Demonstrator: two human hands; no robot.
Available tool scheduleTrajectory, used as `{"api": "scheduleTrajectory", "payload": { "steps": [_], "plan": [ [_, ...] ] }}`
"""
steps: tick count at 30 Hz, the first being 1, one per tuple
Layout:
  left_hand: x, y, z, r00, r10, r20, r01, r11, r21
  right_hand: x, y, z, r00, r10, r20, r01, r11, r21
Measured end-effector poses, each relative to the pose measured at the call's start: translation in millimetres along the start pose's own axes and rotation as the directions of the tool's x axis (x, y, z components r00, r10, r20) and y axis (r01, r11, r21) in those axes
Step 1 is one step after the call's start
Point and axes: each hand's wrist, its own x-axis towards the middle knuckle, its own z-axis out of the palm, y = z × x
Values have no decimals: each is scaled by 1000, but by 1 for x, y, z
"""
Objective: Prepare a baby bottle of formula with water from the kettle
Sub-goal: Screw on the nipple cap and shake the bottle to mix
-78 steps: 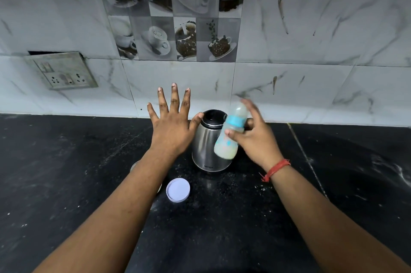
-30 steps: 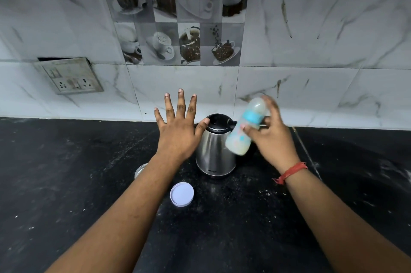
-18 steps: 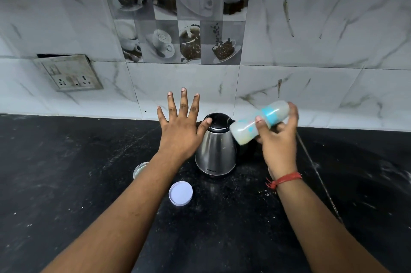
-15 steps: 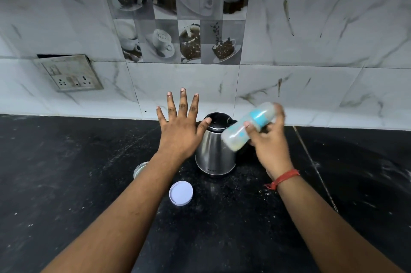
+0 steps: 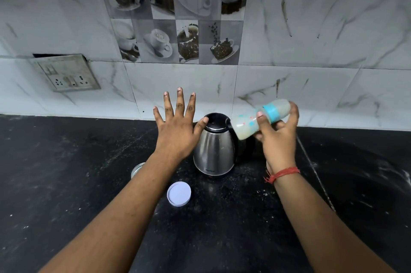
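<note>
A steel kettle [image 5: 214,152] with a black lid stands on the black counter near the back wall. My right hand [image 5: 278,137] grips a baby bottle [image 5: 246,123] with a blue collar and cloudy whitish liquid inside; the bottle lies almost sideways, its base pointing left over the kettle's handle side. My left hand [image 5: 178,130] is spread flat with straight fingers just left of the kettle, its thumb tip by the lid's edge. It holds nothing.
A white round lid [image 5: 179,194] lies on the black counter [image 5: 66,183] in front of the kettle. A small open jar [image 5: 137,169] is partly hidden behind my left forearm. A socket plate [image 5: 66,75] hangs askew on the marble wall.
My right hand has kept swinging the bottle, from base-down to nearly horizontal and back and forth. The left hand and the kettle have stayed in place.
</note>
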Motion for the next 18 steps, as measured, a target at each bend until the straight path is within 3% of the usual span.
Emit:
{"api": "scheduleTrajectory", "payload": {
  "steps": [1,4,5,7,9,11,13,14,17,18],
  "plan": [
    [0,-1,0,1000,0,1,0,1000,5,0,-1,2,1000,-20,11,20,999,-40],
    [0,-1,1,1000,-1,4,1,1000,2,-3,-2,2,954,58,295,35,954,-298],
    [1,-2,2,1000,-2,3,2,1000,-4,-1,-6,0,956,65,285,19,959,-281],
    [1,-2,2,1000,-2,0,2,1000,-7,3,-18,-1,994,14,106,-2,994,-110],
    [0,-2,2,1000,3,0,-3,1000,-4,3,-21,-1,998,-68,-10,68,998,-14],
    [0,-4,2,1000,3,0,-3,1000,-4,1,-17,2,990,-90,105,103,987,-124],
    [1,-4,2,1000,-3,-5,3,1000,-11,-1,-11,3,949,47,310,15,980,-197],
    [2,-3,2,1000,-4,-6,4,1000,-14,-2,-12,2,946,78,316,-30,987,-155],
    [2,-3,1,1000,2,-9,-2,1000,-15,5,-13,-1,998,57,27,-60,989,133],
    [2,-3,1,1000,3,-9,-3,1000,-14,5,-12,-1,998,62,-11,-59,984,170]
  ]
}}
